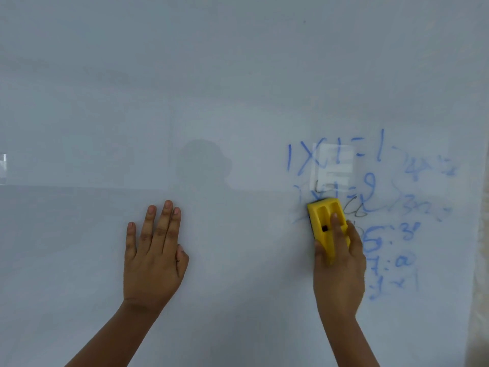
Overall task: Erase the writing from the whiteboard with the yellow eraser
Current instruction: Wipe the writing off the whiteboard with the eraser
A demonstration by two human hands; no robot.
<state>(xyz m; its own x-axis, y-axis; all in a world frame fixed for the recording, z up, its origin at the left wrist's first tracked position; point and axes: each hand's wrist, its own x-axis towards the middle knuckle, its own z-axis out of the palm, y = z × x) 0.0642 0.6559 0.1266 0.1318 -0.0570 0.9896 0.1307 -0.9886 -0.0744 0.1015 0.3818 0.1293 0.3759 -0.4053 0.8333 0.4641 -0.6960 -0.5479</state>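
Observation:
The whiteboard (211, 88) fills nearly the whole view. Blue writing (381, 207) in several lines of numbers sits at its right; the lower lines are smeared and faint. My right hand (340, 271) grips the yellow eraser (326, 221) and presses it flat on the board at the left edge of the writing, thumb on one side, a finger lying along its top. The eraser covers part of the second line. My left hand (154, 255) rests flat on the bare board to the left, fingers together and pointing up, holding nothing.
A bright rectangular glare patch (334, 165) lies over the top line of writing. A dim head-shaped shadow (202, 162) shows mid-board. The board's right edge (477, 234) borders a pale wall strip.

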